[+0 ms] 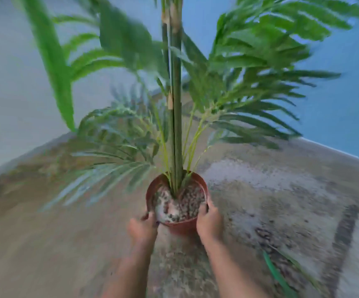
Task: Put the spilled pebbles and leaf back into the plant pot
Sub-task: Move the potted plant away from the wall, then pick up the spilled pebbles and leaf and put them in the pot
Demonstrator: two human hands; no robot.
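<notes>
**Both hands on the pot rim, loose leaf lying on the rug**

Two bare forearms reach in from the bottom edge. The left hand (143, 227) curls its fingers over the near-left rim of the round, reddish-brown, smooth-walled plant pot (181, 227) and grips it. The right hand (209, 222) clasps the near-right side, with its thumb hooked over the rim. The whole view is smeared by motion, so finer finger detail cannot be made out.

Inside the pot lies a bed of small mottled brown and grey pebbles (190, 200), with a pale whitish patch toward the near-left wall. From its middle rise straight, dark green, cane-like stems (175, 125). Thin yellow-green stalks fan out at their base.

At far left is a pale grey wall (9, 93) above a brown wooden floor (34, 233). Feathery, narrow-fingered fronds (114, 134) droop low over the floor to the left of the pot. Larger fronds spread to the right and hide part of a plain blue wall (346, 115).

The pot is over a flat, speckled grey and beige rug (260, 201) with darker markings. At lower right a long, narrow, bright green leaf (276, 274) lies on the rug. It is well apart from the pot and neither hand touches it.
</notes>
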